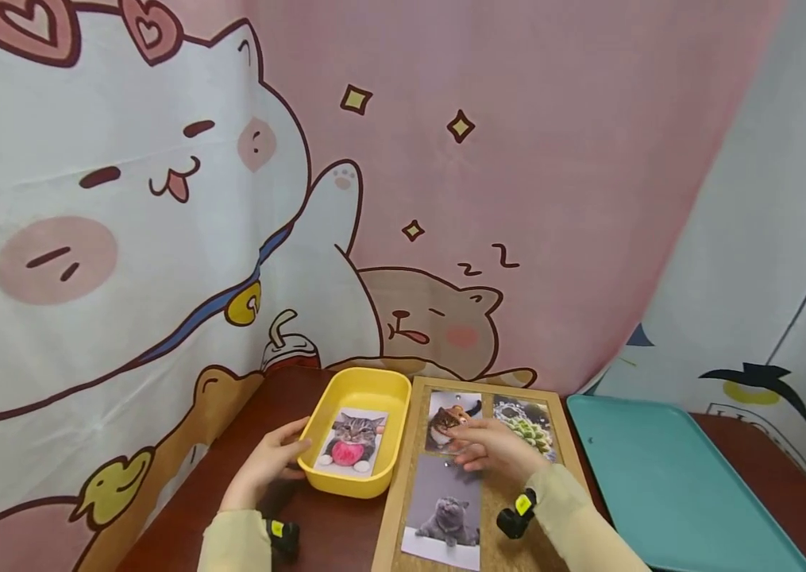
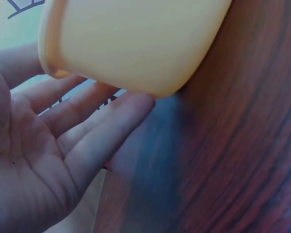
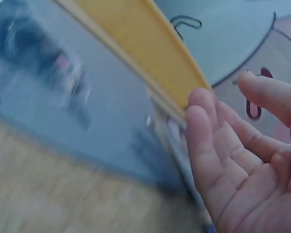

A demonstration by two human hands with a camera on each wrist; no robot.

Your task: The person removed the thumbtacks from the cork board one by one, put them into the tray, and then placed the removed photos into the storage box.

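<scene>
Two bare hands at work on one dark red-brown wood-grained desk (image 1: pixel 345 540). The left hand (image 1: pixel 267 459) grips one yellow, round-cornered plastic box (image 1: pixel 345 485) at its near left corner, thumb at the rim and the other four fingers extended along the outer wall. The box contains one visible photograph of a tabby cat with a pink heart (image 1: pixel 351 438), lying face up; whether others lie beneath cannot be told.

Just right of the box is one cork board in a pale wooden frame (image 1: pixel 398 492), bearing three photographs: one of a cat in a brown hood (image 1: pixel 443 407), upper left; one of green succulents (image 1: pixel 527 417), upper right; and one of a grey cat on a violet-grey ground (image 1: pixel 443 512), below the first. The right hand (image 1: pixel 491 449) is over the board, partly covering the two upper photographs; its fingers are loosely bent, the thumb apart from them, and it holds nothing. Contact with the board cannot be determined.

Farther right lies one teal rectangular tray (image 1: pixel 674 477). Two black wrist cameras (image 1: pixel 514 516) are worn, one per arm. Behind hangs a pink-and-white printed curtain (image 1: pixel 560 159) with three yellow four-pointed stars.
</scene>
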